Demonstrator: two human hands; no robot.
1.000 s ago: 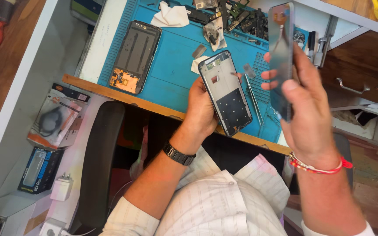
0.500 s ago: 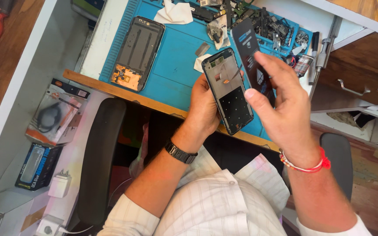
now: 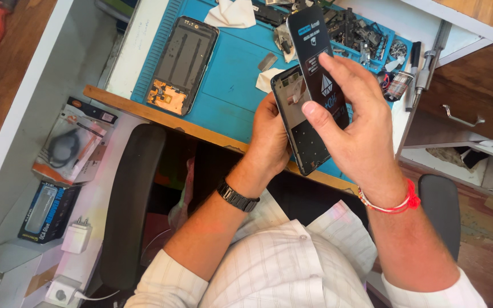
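Note:
My left hand (image 3: 269, 134) grips an opened dark phone frame (image 3: 303, 142) by its left edge, held above the front of the blue work mat (image 3: 229, 74). My right hand (image 3: 358, 122) holds a black screen panel (image 3: 318, 63) with a printed protective film, laid flat over the upper part of the phone frame. The thumb presses on the panel's lower left side and the fingers wrap its right edge. The lower end of the frame still shows below the panel.
A second stripped phone body (image 3: 181, 64) lies on the mat's left part. White cloth (image 3: 229, 12), small parts and tools (image 3: 360, 34) crowd the mat's far edge. Packaged goods (image 3: 72, 142) and a charger (image 3: 76, 236) lie on the left shelf. Open wooden drawers (image 3: 469, 108) stand right.
My right hand brought the screen panel from upright on the right side down and left. The panel turned face up and now lies over the phone frame in my left hand.

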